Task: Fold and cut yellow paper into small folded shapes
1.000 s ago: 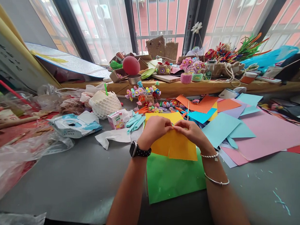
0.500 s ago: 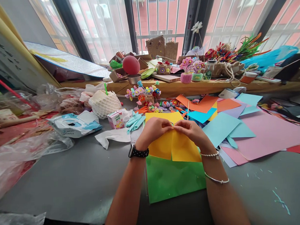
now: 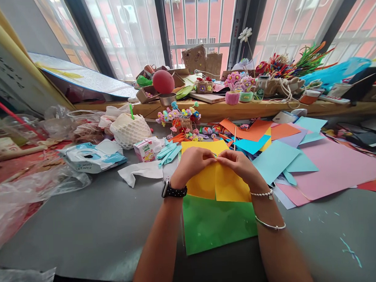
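Observation:
A sheet of yellow paper [image 3: 204,185] is pinched between my two hands, and a slit runs up its middle from the near edge toward my fingertips. My left hand [image 3: 193,162] grips it just left of the slit, thumb and forefinger pressed together. On the other side my right hand [image 3: 236,163] pinches the paper the same way, the fingertips of both hands nearly touching. Beneath the yellow sheet lies a sheet of green paper [image 3: 220,226], its near part showing on the grey table [image 3: 117,225]. The fingers hide the top of the slit.
Coloured sheets such as pink paper [image 3: 339,164] and light blue paper [image 3: 276,160] lie to the right. On the left are a wet-wipe pack [image 3: 91,156], a netted coconut [image 3: 130,130] and a small carton [image 3: 144,150]. Craft flowers [image 3: 177,116] stand behind the hands.
Both hands keep their pinch on the yellow paper in almost the same place. The whole view has shifted very slightly.

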A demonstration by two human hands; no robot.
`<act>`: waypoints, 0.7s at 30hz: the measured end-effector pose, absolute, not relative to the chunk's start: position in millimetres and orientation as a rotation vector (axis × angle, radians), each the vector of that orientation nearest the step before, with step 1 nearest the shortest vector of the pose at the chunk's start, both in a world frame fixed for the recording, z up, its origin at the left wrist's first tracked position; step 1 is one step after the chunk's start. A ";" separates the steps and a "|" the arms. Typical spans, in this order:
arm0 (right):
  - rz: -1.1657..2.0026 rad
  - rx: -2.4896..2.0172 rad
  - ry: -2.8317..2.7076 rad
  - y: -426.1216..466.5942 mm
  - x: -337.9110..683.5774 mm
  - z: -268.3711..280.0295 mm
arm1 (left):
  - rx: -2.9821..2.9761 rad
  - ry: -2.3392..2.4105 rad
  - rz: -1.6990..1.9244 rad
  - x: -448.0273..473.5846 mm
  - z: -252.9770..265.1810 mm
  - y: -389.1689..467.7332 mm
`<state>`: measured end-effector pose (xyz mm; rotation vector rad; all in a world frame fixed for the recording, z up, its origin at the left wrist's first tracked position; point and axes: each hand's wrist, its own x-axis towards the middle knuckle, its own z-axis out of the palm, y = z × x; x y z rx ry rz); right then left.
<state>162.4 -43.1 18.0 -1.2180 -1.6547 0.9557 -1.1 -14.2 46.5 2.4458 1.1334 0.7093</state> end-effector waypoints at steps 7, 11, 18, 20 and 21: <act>0.939 -1.177 -1.684 -43.0 162.7 16.9 | 2.292 1.059 0.700 -4.6 43.6 -10.4; 0.925 -1.148 -1.739 -47.3 161.5 21.0 | 2.160 0.953 0.547 -12.1 51.1 -8.9; 0.679 -1.271 -1.682 -39.9 162.1 15.7 | 2.048 1.036 0.307 -39.4 53.4 -5.8; 0.552 -1.356 -1.602 -33.8 166.4 9.2 | 2.072 1.076 0.227 -49.6 49.5 -3.3; 0.497 -1.401 -1.577 -31.3 169.1 6.0 | 2.084 1.110 0.191 -54.6 47.9 -2.3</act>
